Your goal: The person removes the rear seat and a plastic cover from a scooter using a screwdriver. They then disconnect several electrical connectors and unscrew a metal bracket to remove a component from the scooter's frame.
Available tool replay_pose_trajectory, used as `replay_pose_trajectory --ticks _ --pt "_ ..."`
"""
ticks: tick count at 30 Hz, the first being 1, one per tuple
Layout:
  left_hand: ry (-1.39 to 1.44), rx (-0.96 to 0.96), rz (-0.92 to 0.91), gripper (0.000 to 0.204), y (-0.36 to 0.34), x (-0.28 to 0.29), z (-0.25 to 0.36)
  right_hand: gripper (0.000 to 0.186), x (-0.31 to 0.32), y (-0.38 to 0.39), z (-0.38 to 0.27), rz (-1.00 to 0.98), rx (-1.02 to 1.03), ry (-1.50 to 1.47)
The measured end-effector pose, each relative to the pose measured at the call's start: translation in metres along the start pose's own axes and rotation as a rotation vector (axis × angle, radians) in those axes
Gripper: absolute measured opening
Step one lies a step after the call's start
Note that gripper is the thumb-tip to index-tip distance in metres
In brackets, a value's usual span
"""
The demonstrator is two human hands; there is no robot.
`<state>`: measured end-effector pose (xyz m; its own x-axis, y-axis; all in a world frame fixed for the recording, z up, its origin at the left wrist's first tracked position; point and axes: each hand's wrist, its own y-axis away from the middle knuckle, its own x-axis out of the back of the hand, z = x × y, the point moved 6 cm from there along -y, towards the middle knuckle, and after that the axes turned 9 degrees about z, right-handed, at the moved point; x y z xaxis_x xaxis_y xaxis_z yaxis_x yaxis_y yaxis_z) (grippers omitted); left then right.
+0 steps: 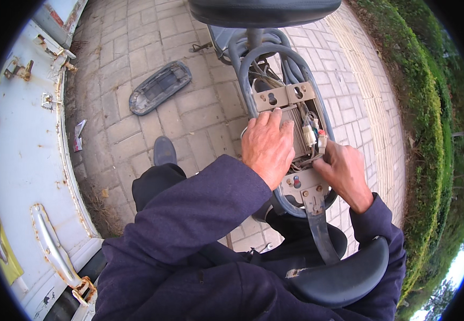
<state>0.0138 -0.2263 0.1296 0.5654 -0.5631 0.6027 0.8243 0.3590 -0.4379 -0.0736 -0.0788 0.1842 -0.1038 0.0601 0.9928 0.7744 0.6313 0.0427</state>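
In front of me is an electric scooter's opened frame (245, 85), with wiring and a finned metal box (300, 131) inside. Over the left part of that box my left hand (268, 147) is closed, fingers bent down and their tips partly hidden. On the other side, my right hand (345, 170) pinches a white wire connector (322, 143) between thumb and fingers. Beside it sits another pale plug (309, 135) among thin wires. Drilled metal brackets cross the frame, a far bracket (271, 98) and a near bracket (302, 183).
A black seat (264, 12) overhangs the far end; a smaller black saddle (344, 275) is close to my body. On the paving lies an oval dark plastic cover (161, 87). A rusty white metal panel (29, 155) stands left, a hedge (430, 160) right. A wrench (265, 247) lies below.
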Motion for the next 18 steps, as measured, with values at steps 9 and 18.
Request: replay_pose_trajectory --ticks 9,18 --pt "0.056 0.111 0.031 0.028 -0.012 -0.003 -0.019 0.02 -0.006 -0.001 0.009 -0.098 -0.252 -0.307" --pt "0.277 0.024 -0.196 0.029 -0.002 0.0 0.005 0.025 -0.005 0.002 0.014 -0.052 -0.29 -0.374"
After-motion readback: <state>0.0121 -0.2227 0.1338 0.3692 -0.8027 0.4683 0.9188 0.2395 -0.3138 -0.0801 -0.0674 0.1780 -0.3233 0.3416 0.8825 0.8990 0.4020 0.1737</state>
